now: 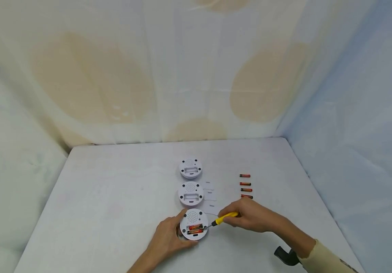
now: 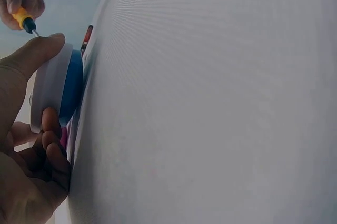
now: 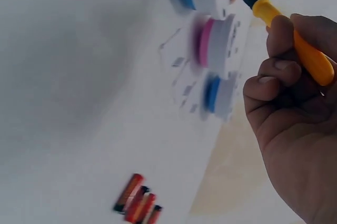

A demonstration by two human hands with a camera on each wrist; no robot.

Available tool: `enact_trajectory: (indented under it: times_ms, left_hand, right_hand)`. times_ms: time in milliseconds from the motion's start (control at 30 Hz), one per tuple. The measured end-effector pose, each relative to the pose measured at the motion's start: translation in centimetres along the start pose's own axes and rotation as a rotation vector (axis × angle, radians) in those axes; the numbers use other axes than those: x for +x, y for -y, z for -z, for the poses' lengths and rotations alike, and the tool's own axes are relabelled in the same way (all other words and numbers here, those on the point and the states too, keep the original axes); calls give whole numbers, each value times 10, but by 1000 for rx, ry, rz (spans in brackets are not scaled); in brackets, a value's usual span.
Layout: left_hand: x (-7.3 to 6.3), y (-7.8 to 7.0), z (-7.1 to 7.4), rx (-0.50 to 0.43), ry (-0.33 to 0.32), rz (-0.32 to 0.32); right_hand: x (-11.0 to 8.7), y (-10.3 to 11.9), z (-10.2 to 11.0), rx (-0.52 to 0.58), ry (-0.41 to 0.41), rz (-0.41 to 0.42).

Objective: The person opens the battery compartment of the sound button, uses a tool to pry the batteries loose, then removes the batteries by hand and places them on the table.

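Observation:
My left hand (image 1: 168,235) grips the nearest round white device (image 1: 193,217) by its sides, thumb at the near edge and fingers at the far left. Its underside faces up, with two red-and-black batteries (image 1: 196,229) in the uncovered compartment. In the left wrist view the device's lower part (image 2: 72,87) is blue. My right hand (image 1: 250,215) holds a screwdriver (image 1: 228,217) by its yellow handle, fingers curled round it in the right wrist view. The metal shaft slants down to the left, its tip at the right end of the battery compartment.
Two more round devices, a middle one (image 1: 191,194) with a pink base and a far one (image 1: 190,169), stand behind with bare compartments. White covers (image 1: 210,195) lie beside them. Several loose batteries (image 1: 245,184) form a column at the right. A black curved object (image 1: 285,256) lies by the right forearm.

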State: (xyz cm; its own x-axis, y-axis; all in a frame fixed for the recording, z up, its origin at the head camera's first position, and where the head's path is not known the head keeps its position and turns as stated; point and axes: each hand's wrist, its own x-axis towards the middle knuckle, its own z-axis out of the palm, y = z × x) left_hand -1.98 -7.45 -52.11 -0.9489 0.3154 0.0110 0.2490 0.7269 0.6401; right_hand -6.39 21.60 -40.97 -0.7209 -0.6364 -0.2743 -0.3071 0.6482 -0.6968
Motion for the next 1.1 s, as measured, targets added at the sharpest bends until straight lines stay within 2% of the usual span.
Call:
enact_trajectory:
  times_ms: [200,367,667,800,1100]
  left_hand:
    - [0,3,-2,-6,-10,-3]
    - [0,3,-2,3,4,1]
    - [5,2,-1,5,17,33]
    - [6,1,1,4,15,43]
    - [5,-2,1,0,26,45]
  right_hand:
    - [-4,-23,-12,134,-40,-39]
    - [-4,-32,-22,184,-32,-31]
    - [-3,-22,-4,37,-85,12]
    - [1,-8,3,-34,-61,42]
    - [7,22,7,-208,-15,39]
